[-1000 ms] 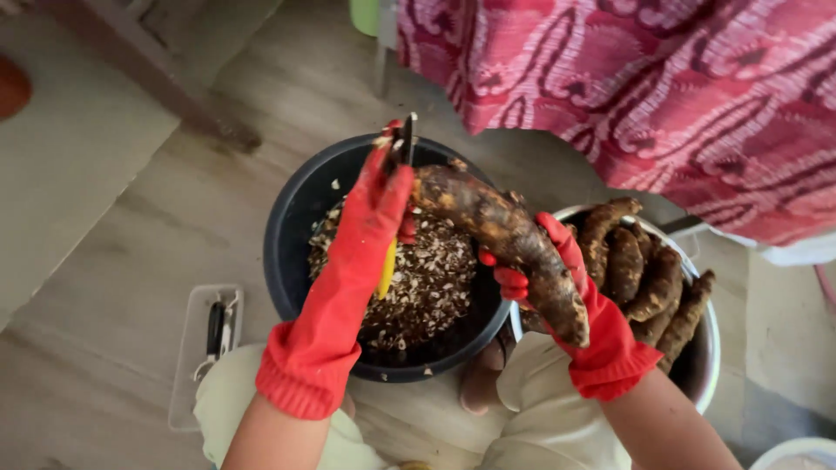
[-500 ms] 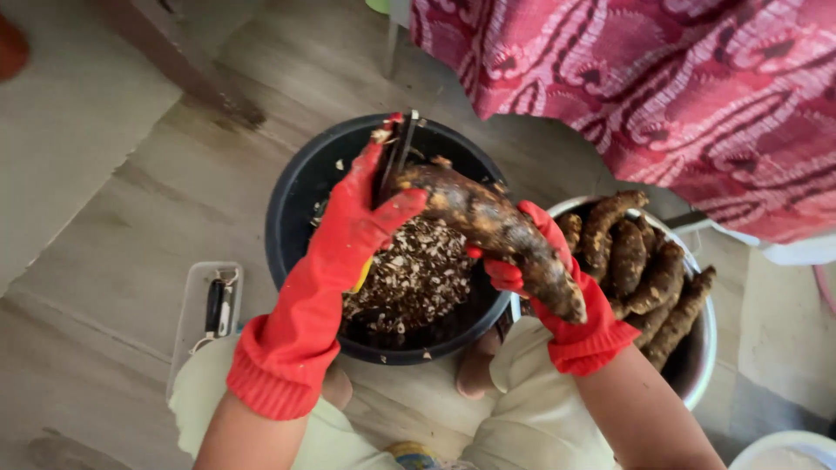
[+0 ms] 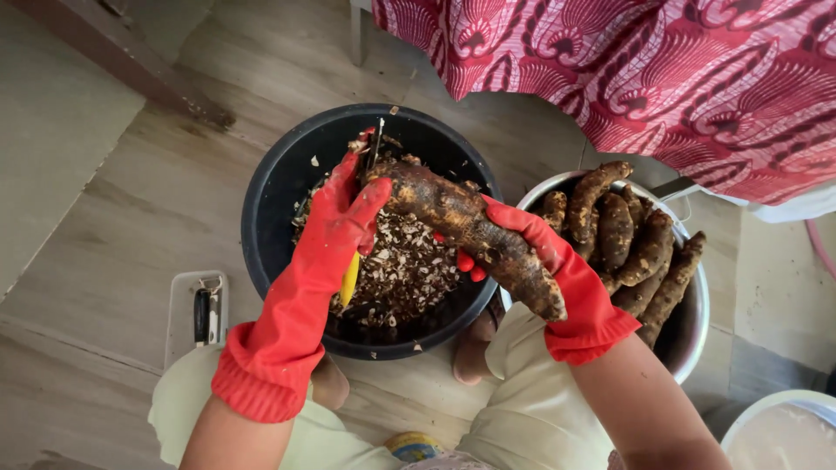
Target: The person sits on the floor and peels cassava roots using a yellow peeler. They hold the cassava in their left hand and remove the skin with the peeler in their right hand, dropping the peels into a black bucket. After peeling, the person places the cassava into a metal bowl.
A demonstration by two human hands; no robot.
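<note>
My left hand (image 3: 335, 228), in a red rubber glove, grips a yellow-handled peeler (image 3: 351, 277) whose blade (image 3: 375, 144) rests on the far end of a long brown root (image 3: 470, 228). Gloved in red too, my right hand (image 3: 540, 261) cradles that root from underneath. The root is held over a black bucket (image 3: 270, 200) that contains a heap of brown peelings (image 3: 405, 274).
A metal bowl (image 3: 692, 335) at the right holds several unpeeled brown roots (image 3: 631, 239). A small white tray with a dark tool (image 3: 202, 313) lies on the wooden floor at the left. Red patterned cloth (image 3: 662, 78) hangs at the top right. A white container's rim (image 3: 779, 426) shows at the bottom right.
The view has shifted slightly. My left hand with the peeler has stayed at the root's far end, and the root remains over the bucket.
</note>
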